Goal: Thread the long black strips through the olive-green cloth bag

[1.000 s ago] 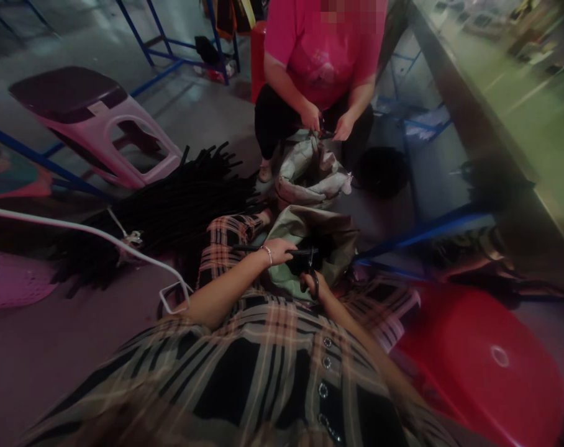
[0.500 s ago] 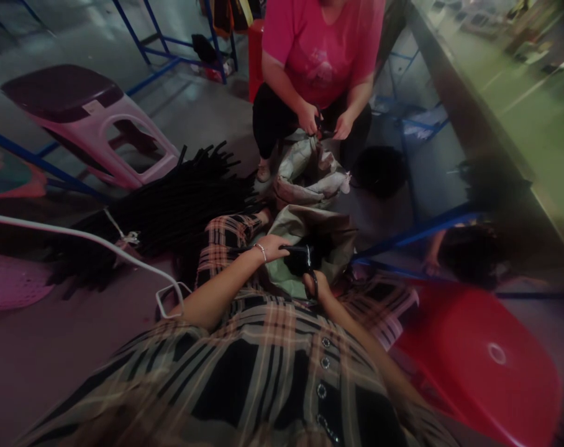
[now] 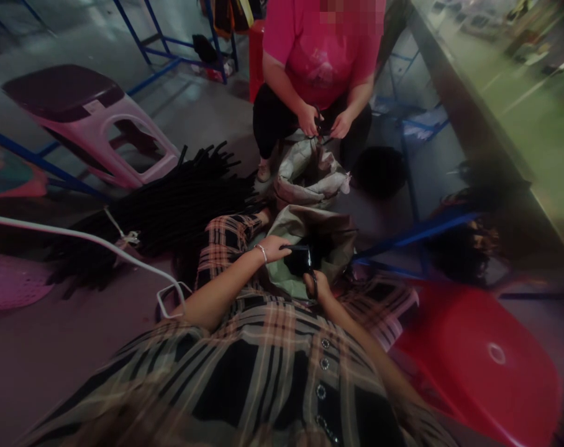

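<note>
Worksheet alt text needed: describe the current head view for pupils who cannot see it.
A person's left hand holds a thin black piece, its end at the scissors in the right hand, above an open sack. Opposite, a co-worker in a pink top has both hands above a pale sack; a bundle of long black pieces lies at left.

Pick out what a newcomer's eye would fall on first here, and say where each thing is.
Probably first is the bright pink shirt at top center, on a person sitting opposite, then the red plastic seat at lower right. In the middle, over an open green sack, the wearer's left hand holds a black strip and the right hand holds scissors. A dark bundle of strips lies to their left.
</note>
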Motion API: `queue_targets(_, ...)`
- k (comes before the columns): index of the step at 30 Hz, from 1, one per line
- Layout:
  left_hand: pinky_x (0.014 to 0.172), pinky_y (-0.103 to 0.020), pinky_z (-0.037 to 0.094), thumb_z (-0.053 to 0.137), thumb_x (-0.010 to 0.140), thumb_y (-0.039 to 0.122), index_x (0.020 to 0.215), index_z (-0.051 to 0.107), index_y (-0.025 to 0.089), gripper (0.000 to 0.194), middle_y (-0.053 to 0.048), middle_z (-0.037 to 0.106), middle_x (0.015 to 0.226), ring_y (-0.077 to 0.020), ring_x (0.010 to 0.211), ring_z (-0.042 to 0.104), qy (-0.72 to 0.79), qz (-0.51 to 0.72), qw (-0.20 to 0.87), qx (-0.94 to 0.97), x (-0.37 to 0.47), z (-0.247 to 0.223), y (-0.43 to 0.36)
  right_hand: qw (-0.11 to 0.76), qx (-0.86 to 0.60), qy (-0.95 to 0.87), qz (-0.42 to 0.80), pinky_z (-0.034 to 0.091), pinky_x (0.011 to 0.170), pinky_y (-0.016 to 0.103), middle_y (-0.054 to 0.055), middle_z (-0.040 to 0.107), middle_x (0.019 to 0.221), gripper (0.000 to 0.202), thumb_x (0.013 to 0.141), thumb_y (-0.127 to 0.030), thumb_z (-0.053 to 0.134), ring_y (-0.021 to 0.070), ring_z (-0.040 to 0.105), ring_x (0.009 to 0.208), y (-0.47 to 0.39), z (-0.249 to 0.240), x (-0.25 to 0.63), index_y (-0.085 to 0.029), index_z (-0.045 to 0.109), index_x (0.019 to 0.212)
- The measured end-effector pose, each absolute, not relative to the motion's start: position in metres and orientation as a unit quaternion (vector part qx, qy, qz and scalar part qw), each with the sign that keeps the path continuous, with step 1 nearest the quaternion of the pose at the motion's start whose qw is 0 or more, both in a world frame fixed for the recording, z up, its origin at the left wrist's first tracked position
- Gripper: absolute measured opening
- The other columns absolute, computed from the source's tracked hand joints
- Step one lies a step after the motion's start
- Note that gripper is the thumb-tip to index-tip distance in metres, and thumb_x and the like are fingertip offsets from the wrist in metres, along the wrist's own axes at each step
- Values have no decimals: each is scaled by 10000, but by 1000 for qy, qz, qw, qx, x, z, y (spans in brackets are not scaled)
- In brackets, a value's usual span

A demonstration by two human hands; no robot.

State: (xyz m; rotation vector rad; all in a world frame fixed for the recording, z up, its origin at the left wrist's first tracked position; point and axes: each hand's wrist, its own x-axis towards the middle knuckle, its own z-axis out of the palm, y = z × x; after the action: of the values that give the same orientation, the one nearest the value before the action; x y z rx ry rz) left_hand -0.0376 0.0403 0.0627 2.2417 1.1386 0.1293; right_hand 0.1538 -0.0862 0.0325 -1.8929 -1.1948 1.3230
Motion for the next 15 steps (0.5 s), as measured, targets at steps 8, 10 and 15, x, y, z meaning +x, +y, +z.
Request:
queue_targets(8, 787, -216, 444, 500, 838, 364, 1021, 714, 227, 313, -8, 720, 966, -163, 903, 636, 438, 56, 305, 844, -37, 64, 40, 285, -705, -411, 503, 306, 402, 213, -22, 438, 415, 217, 711, -307, 477, 101, 403, 392, -85, 32, 152, -208, 430, 524)
queue_targets(10, 789, -218, 444, 494, 839, 347, 1016, 714, 219, 310, -14, 719, 970, -164, 908, 635, 439, 57, 299, 845, -36, 66, 40, 271, -696, -415, 520, 337, 430, 218, 3, 490, 425, 216, 723, -314, 458, 118, 451, 425, -84, 34, 153, -197, 467, 541)
queue_targets(15, 790, -229, 446, 472, 843, 342, 999, 713, 224, 310, -19, 713, 967, -166, 906, 628, 445, 67, 282, 847, -30, 74, 38, 243, -660, -444, 555, 390, 526, 215, 30, 596, 549, 233, 731, -352, 464, 136, 536, 565, -84, 37, 154, -169, 544, 611)
